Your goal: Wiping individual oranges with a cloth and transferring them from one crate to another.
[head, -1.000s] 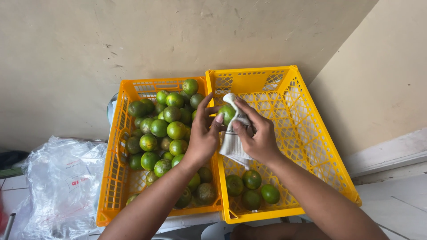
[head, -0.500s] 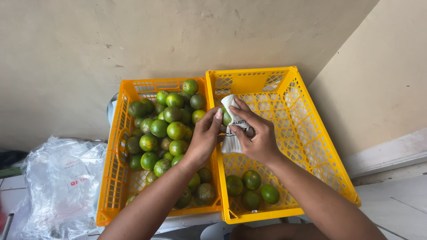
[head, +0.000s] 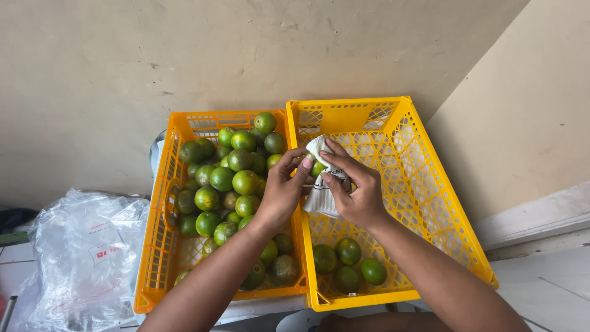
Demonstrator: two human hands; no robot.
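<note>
White soft cloth (head: 321,195) is wrapped round a green citrus fruit (head: 318,168), pinched by left hand (head: 281,192) & right hand (head: 355,192), both closed, above yellow crates (head: 430,203). Fruit: likely firm, light, smooth; best cupped, not squeezed.

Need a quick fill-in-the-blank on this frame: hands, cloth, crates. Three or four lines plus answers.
1. Both hands hold a white ____ around a green citrus fruit.
2. The left hand and right hand work above two ____-coloured crates.
3. The fuller crate is on the person's ____ side.
4. The clear plastic bag lies ____ the crates.

Answers: cloth; yellow; left; outside
</note>
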